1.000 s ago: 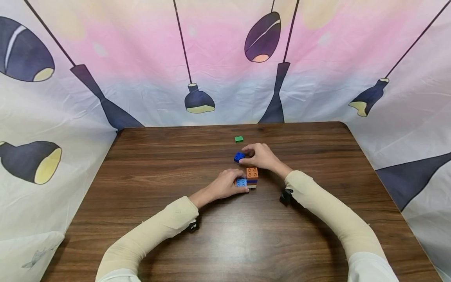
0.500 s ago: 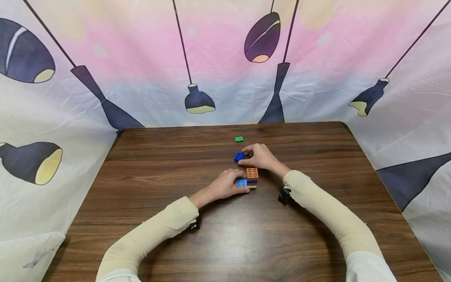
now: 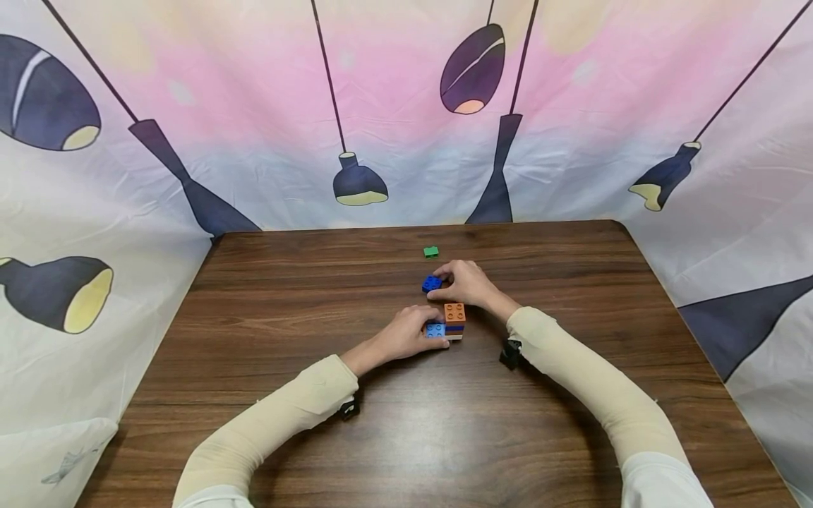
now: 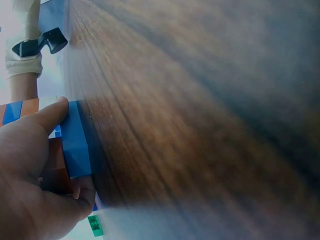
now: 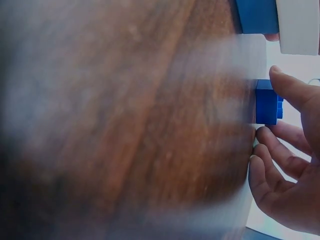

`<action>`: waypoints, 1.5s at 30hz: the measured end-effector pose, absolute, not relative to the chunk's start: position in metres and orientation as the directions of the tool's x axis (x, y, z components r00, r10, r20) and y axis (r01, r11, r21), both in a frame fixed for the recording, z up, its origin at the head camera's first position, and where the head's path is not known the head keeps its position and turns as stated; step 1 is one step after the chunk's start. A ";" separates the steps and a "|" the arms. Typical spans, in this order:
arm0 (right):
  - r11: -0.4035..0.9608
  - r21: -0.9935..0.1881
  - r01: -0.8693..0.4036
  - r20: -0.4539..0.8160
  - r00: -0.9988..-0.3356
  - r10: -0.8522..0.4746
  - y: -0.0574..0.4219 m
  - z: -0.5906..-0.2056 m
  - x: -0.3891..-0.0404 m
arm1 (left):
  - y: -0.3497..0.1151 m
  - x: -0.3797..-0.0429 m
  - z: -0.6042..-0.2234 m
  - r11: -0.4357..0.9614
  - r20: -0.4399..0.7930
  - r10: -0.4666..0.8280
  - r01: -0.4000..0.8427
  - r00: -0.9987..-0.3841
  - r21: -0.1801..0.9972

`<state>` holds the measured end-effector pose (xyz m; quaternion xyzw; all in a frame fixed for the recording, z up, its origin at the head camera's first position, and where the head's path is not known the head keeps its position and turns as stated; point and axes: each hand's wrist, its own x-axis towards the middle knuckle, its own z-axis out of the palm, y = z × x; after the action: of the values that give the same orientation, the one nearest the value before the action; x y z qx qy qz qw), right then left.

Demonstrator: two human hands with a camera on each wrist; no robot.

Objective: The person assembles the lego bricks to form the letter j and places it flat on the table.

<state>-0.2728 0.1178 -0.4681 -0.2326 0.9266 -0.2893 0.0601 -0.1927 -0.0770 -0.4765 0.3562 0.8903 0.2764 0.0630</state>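
In the head view, my left hand [image 3: 406,333] grips a built block of toy bricks around its left part, thumb on the near side and fingers on the far side. A light blue studded brick [image 3: 435,330] shows between them, beside a taller column topped by an orange brick [image 3: 454,312]. Underneath, a long blue brick [image 4: 76,142] lies on the table. My right hand [image 3: 468,283] curls its thumb and forefinger around a small dark blue brick [image 3: 431,283] standing studs up on the table. In the right wrist view, its other fingers [image 5: 265,175] bend loosely beside the brick.
A small green brick [image 3: 431,252] lies farther back on the wooden table [image 3: 286,296]. A patterned cloth [image 3: 406,106] hangs behind the table's far edge. A black wrist camera [image 3: 510,354] sits under the right sleeve.
My right thumb has shifted slightly toward me and left, along the dark blue brick's near side. The right forearm has drawn slightly left. The left hand and the built block stay put.
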 end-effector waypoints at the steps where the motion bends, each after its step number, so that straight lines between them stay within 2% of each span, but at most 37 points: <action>1: 0.725 -0.563 -0.398 0.023 -0.884 -0.467 0.118 -0.468 -0.273 | -0.077 -0.193 -0.477 0.593 0.086 0.670 0.601 -0.738 0.537; 23: 0.705 -0.594 -0.387 0.042 -0.890 -0.453 0.119 -0.467 -0.270 | -0.078 -0.193 -0.475 0.595 0.071 0.669 0.591 -0.739 0.545; 45: 0.632 -0.663 -0.400 0.091 -0.882 -0.463 0.133 -0.443 -0.262 | -0.078 -0.193 -0.476 0.594 0.080 0.667 0.594 -0.741 0.543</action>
<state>-0.2617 0.1328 -0.4426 -0.2391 0.9023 -0.3560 0.0441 -0.1928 -0.0775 -0.4761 0.3539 0.8904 0.2786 0.0656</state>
